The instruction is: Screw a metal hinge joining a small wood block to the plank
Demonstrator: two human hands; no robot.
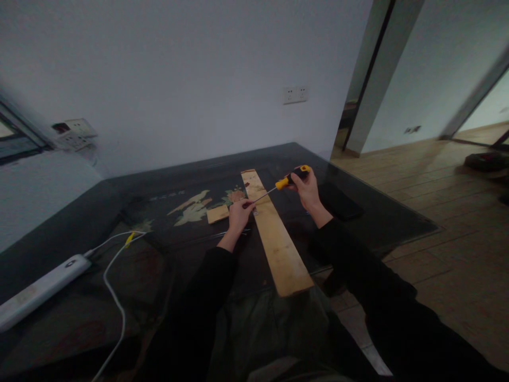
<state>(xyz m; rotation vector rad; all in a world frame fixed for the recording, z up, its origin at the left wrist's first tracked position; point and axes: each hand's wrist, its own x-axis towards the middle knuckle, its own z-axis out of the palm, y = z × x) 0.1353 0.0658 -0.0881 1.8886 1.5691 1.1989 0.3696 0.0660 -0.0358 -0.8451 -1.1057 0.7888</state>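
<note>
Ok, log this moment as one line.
right hand: grips screwdriver handle | left hand: at its tip | tip over plank | table

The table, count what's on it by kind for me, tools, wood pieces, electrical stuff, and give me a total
Tools: 1, the screwdriver, handle in the right hand, tip by the left hand
Wood pieces: 2, long plank, small block
Electrical: 2, power strip, white cable
Total: 5
</note>
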